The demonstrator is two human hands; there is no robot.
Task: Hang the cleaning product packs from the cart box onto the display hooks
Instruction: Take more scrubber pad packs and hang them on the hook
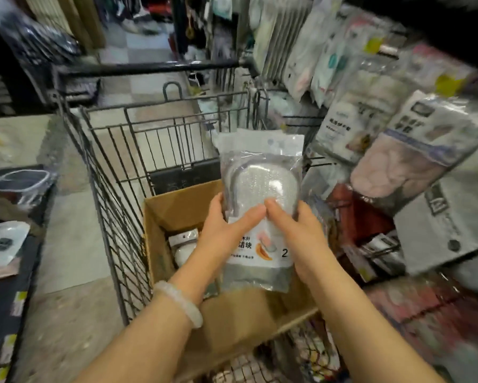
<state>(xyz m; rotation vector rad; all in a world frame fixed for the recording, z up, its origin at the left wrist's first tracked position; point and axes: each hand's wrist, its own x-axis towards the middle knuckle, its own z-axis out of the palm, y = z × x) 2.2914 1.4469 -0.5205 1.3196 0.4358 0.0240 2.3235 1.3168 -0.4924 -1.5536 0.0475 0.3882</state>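
A clear plastic pack with a grey-white cleaning sponge (259,172) is held upright above the open cardboard box (177,208) in the wire cart. My left hand (221,233) grips its left side with the thumb across the front. On the pack's right side my right hand (301,233) holds it too. More white packs (184,246) lie in the bottom of the box. Bare black display hooks (319,161) stick out just right of the pack, between hanging goods.
The metal shopping cart (113,167) fills the middle, its black handle bar (155,68) at the far end. Packed goods (370,120) hang densely on the display to the right. A low dark shelf with products (14,189) runs along the left. Tiled floor lies between.
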